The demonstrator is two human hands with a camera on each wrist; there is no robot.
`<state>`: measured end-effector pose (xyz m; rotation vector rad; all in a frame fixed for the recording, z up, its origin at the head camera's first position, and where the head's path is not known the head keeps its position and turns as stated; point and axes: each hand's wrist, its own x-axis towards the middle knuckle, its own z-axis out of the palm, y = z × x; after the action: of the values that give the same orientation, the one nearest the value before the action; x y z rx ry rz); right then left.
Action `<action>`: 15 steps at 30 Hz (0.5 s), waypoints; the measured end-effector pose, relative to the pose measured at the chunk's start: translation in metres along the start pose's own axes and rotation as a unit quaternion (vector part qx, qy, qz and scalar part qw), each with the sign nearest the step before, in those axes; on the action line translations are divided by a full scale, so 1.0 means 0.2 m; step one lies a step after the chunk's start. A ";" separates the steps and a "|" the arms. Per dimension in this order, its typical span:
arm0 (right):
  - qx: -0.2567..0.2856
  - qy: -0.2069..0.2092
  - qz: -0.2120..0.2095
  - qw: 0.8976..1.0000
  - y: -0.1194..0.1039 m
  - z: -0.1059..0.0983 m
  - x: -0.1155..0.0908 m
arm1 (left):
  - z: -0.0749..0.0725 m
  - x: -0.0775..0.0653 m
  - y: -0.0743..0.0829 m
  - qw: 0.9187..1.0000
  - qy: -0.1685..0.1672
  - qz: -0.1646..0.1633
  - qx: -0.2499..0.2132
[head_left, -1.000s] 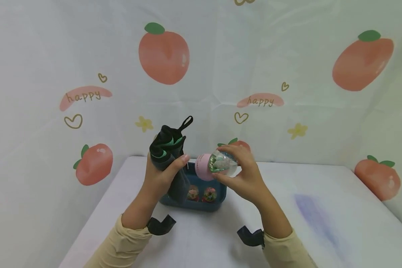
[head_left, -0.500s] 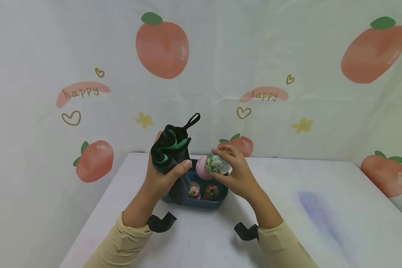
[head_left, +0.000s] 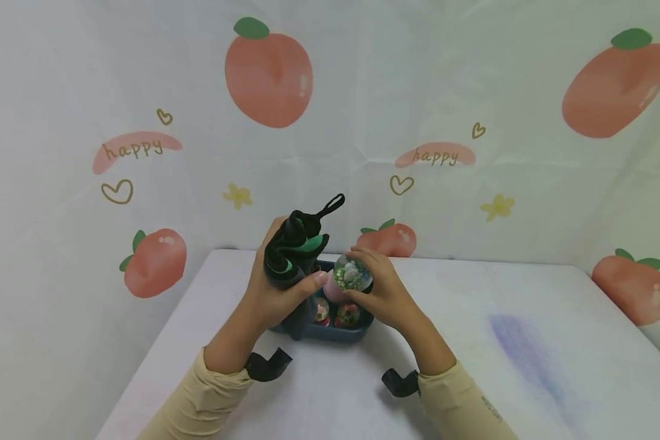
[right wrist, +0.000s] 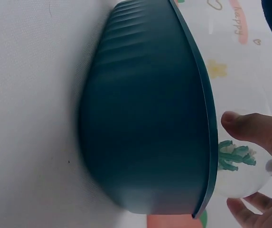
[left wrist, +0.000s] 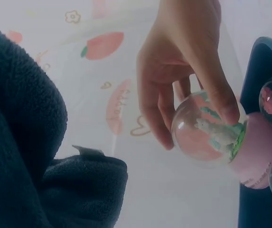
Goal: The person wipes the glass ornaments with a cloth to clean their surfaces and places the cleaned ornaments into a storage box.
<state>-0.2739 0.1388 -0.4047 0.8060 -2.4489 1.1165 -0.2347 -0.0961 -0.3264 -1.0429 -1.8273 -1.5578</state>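
My left hand (head_left: 275,304) grips a bunched dark blue-green towel (head_left: 288,260) with a black hanging loop; its folds stand upright above the thumb. In the left wrist view the towel (left wrist: 17,133) fills the left side. My right hand (head_left: 384,286) holds a snow globe (head_left: 352,273) by its clear dome, thumb and fingers on opposite sides. A white animal figure and green bits show inside the dome. Its pink base (left wrist: 259,152) is lowered within the blue basin (head_left: 335,333). Whether the base touches the bottom I cannot tell.
Two smaller globes with red bases, a right one (head_left: 348,315) and a left one (head_left: 322,310), stand in the basin's near part. The towel partly hides the basin's left side. A white table (head_left: 473,366) surrounds it, with a fruit-print curtain (head_left: 341,122) behind.
The snow globe has gone down and away into the basin, its dome tipping upward, with my right hand still on it. The towel has shifted slightly right in my left hand.
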 end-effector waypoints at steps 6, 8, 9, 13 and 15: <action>0.024 -0.013 -0.002 1.000 0.02 0.01 0.00 | -0.02 0.00 0.01 0.999 -0.027 -0.010 0.020; 0.029 -0.019 -0.006 0.999 0.02 0.01 0.00 | -0.02 0.00 0.01 0.999 -0.030 -0.011 0.028; 0.030 -0.021 -0.007 0.999 0.03 0.01 0.00 | -0.02 0.00 0.01 0.999 -0.030 -0.011 0.030; 0.018 -0.028 -0.004 0.999 0.02 0.02 0.00 | -0.01 0.00 0.01 0.999 -0.036 -0.008 0.027; 0.011 -0.032 0.004 0.999 0.02 0.01 -0.01 | -0.01 0.00 0.01 0.999 -0.039 -0.008 0.024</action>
<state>-0.2757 0.1399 -0.4088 0.8531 -2.4976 1.1389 -0.2327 -0.0977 -0.3242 -1.0834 -1.9191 -1.4948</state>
